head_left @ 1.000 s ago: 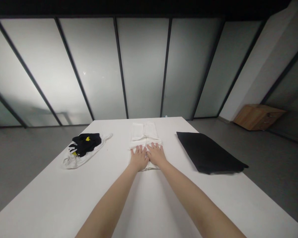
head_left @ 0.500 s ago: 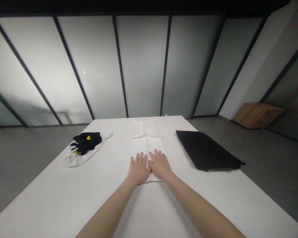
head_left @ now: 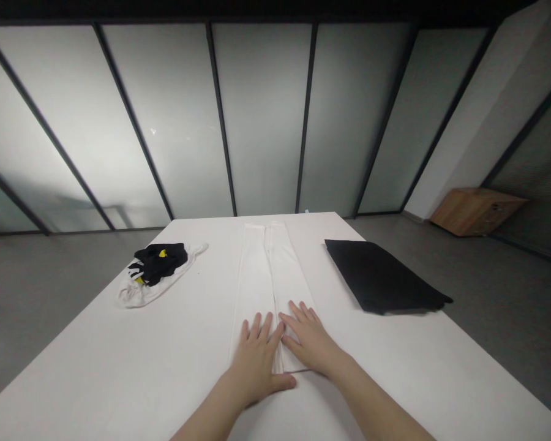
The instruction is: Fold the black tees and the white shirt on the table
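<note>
A white cloth, laid out as a long strip with a line running down its middle, stretches from the far part of the table towards me. What kind of garment or cloth it is, I cannot tell. My left hand rests palm down at the strip's near left, fingers spread and thumb pointing right past the near edge. My right hand lies on the near right half, its fingers spread too. The two hands are close together over the middle line. Both hold nothing and hide parts of the near end.
On the left of the white table lies a crumpled black cloth with yellow and white bits, on top of a white cloth. A flat black sheet is at the right. Beyond stand a wooden cabinet and frosted panels.
Both hands have slid towards me and spread their fingers. The cloth's near end is closer to me, and the crosswise fold in its far part has flattened out.
</note>
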Motion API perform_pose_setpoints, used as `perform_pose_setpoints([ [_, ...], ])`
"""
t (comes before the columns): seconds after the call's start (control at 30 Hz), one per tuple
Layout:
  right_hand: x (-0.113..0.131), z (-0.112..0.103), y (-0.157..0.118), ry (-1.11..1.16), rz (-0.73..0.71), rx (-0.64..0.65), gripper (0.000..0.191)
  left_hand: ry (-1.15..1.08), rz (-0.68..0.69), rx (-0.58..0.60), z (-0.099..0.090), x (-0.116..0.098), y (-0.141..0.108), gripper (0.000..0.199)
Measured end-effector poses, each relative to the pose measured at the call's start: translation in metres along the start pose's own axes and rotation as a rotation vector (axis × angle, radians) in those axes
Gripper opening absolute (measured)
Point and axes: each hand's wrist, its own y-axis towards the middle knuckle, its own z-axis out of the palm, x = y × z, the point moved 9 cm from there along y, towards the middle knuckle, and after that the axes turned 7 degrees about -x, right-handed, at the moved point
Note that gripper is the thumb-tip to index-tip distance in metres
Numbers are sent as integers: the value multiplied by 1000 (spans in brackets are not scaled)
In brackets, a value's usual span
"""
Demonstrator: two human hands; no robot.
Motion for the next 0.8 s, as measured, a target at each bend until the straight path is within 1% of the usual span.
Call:
perform_pose_setpoints([
  [0.03, 1, -5, 1, 15, -14, -32, 60, -33, 20, -9, -8, 0, 2, 115],
  [0.07, 3, -12, 2, 37, -31, -70, 56, -73, 45, -18, -18, 0, 3, 111],
  [0.1, 4, -20, 2, 62, -44, -105, 50, -116, 70, -18, -26, -2, 4, 100],
  [0.17, 6, -34, 1, 119, -50, -135, 34, -189, 106, 32, -38, -4, 4, 66],
  [0.2, 8, -39, -1, 148, -54, -115, 27, -212, 112, 71, -41, -6, 4, 48],
  [0.23, 11, -41, -3, 175, -63, -71, 21, -224, 112, 109, -42, -7, 3, 34],
  [0.3, 18, -38, -10, 213, -100, 55, 13, -232, 111, 147, -42, -11, 1, 20],
  [0.4, 26, -29, -20, 218, -135, 203, 14, -245, 145, 136, -43, -18, -1, 14],
  [0.53, 25, -15, -26, 212, -120, 305, 24, -277, 229, 137, -43, -26, -3, 11],
  [0.63, 25, -13, -25, 173, -125, 280, 27, -278, 247, 99, -47, -26, -2, 4],
  [0.73, 28, -17, -23, 123, -146, 209, 13, -252, 217, 53, -49, -23, 0, 5],
  [0.8, 32, -18, -23, 110, -174, 179, 8, -238, 191, 44, -49, -21, 1, 8],
])
